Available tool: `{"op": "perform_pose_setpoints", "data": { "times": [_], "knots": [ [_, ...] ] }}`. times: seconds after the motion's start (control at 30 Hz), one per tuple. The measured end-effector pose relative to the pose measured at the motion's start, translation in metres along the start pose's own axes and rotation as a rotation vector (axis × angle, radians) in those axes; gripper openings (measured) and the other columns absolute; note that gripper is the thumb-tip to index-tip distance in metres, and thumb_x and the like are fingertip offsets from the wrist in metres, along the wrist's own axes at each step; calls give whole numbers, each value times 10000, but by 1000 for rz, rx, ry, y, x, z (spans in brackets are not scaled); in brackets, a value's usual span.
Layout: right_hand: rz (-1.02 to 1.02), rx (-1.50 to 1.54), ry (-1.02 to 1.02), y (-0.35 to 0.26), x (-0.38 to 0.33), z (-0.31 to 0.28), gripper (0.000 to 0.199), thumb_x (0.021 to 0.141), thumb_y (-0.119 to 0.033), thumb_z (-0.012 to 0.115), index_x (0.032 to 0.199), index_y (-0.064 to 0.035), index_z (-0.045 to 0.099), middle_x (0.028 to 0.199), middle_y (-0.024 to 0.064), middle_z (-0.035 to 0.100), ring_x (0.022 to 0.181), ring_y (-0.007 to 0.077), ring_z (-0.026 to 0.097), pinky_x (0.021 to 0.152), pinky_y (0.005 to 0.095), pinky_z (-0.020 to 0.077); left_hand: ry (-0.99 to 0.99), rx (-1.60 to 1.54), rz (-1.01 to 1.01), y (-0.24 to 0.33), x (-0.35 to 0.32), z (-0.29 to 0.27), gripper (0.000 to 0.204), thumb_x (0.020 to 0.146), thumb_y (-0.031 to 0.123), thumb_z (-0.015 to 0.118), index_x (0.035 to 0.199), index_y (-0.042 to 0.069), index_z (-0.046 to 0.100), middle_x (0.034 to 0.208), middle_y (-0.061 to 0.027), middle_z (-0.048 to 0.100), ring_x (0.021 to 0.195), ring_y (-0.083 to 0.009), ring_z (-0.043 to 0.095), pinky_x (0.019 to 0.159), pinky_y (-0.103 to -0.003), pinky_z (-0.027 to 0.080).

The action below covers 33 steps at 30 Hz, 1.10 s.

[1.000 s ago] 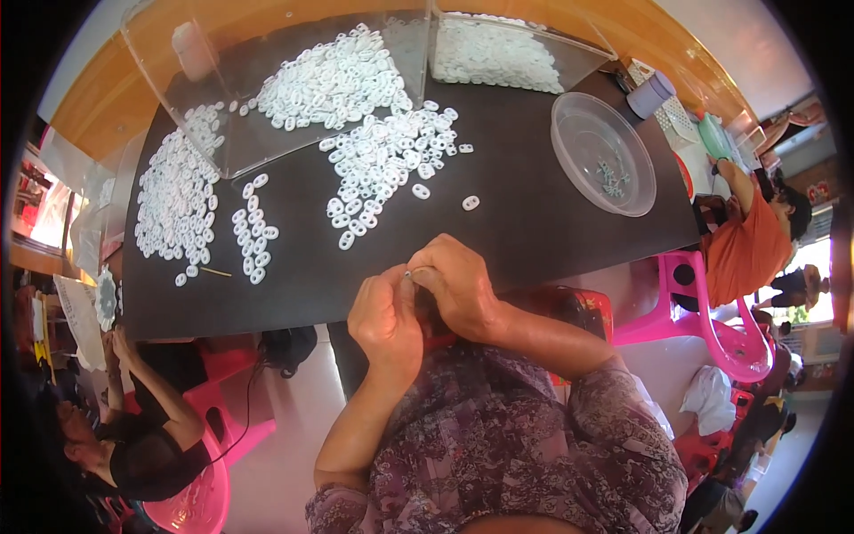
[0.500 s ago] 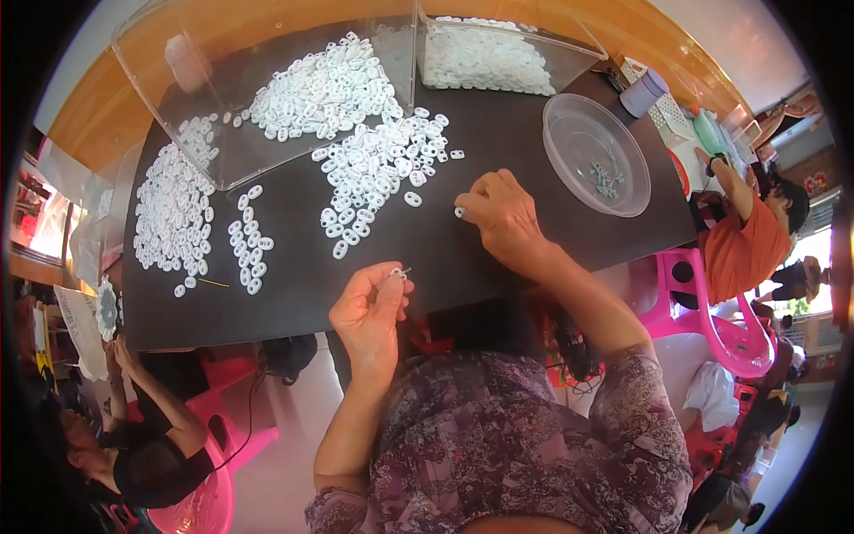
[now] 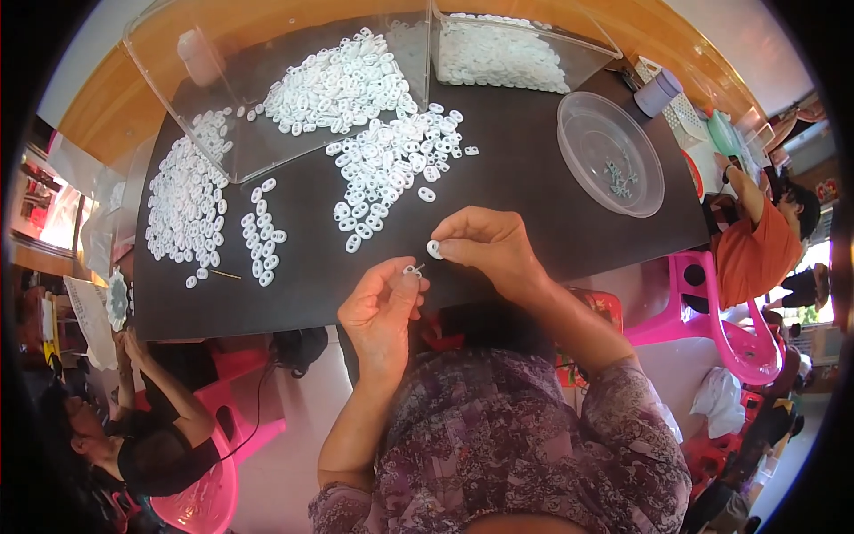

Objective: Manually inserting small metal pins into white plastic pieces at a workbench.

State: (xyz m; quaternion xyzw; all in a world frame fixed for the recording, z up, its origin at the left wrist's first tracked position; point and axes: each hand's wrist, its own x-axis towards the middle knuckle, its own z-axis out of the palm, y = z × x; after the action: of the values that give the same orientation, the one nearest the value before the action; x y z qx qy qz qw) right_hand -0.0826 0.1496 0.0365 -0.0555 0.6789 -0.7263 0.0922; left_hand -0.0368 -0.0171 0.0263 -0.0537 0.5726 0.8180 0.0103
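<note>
Pinching a small white oval piece (image 3: 433, 249) by thumb and fingers, the right hand (image 3: 489, 245) is over the near part of the worktop (image 3: 516, 142) in the head view. Its arm comes in from the lower right, bent at the elbow. The left hand (image 3: 382, 307) points up, thumb pressed to fingers, pinching a tiny bit (image 3: 410, 270) with a thin pin poking out; it is too small to tell more. The hands are near each other but apart.

The worktop is dark. White ovals with two holes lie in a middle pile (image 3: 391, 165), a left pile (image 3: 187, 191) and a little bunch (image 3: 262, 236) between. Near the bunch is a thin gold stick (image 3: 225, 274). At the back, one clear box (image 3: 294, 162) has more ovals, and another (image 3: 583, 55) does too. A round clear tub (image 3: 569, 156) on the right holds small grey-green bits (image 3: 616, 178).

Pink chairs (image 3: 676, 285) stand around. One person in orange (image 3: 756, 254) is on the right, one in black (image 3: 160, 458) on the left. Marks on the pale sheet (image 3: 87, 316) are too small to read.
</note>
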Motion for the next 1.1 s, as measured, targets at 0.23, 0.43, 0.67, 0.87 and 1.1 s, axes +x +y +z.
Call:
{"op": "perform_pose_setpoints", "data": {
  "times": [0.23,0.43,0.67,0.87,1.1],
  "knots": [
    [81,104,5,-5,-4,12,111,814,-32,652,908,26,646,809,23,647,739,53,574,658,202,465,73,11,37,3,-1,1,142,870,26,605,985,-57,622,764,-99,655,587,-94,550,493,-199,429],
    [40,121,18,2,-4,20,106,814,-28,648,902,32,643,807,26,647,743,54,574,667,204,468,92,20,33,2,-3,0,137,875,30,599,982,-54,617,764,-87,652,589,-82,545,494,-188,424],
    [-57,17,36,6,-4,25,100,817,-23,638,899,35,638,798,25,645,737,56,578,663,208,476,99,39,8,3,-4,-1,135,881,36,594,984,-49,617,772,-71,650,605,-71,545,509,-179,427],
    [-52,97,12,9,-9,35,83,831,-6,618,905,31,623,803,38,643,731,66,585,659,213,477,99,67,50,-2,-4,0,141,883,37,598,996,-46,615,784,-54,643,620,-64,544,518,-171,423],
    [-125,28,58,13,-12,40,68,835,15,597,898,31,616,818,38,598,725,86,590,635,229,481,79,19,125,-7,-3,-1,205,881,62,619,1057,-43,608,795,-44,633,643,-67,546,533,-175,425]
  ]
}}
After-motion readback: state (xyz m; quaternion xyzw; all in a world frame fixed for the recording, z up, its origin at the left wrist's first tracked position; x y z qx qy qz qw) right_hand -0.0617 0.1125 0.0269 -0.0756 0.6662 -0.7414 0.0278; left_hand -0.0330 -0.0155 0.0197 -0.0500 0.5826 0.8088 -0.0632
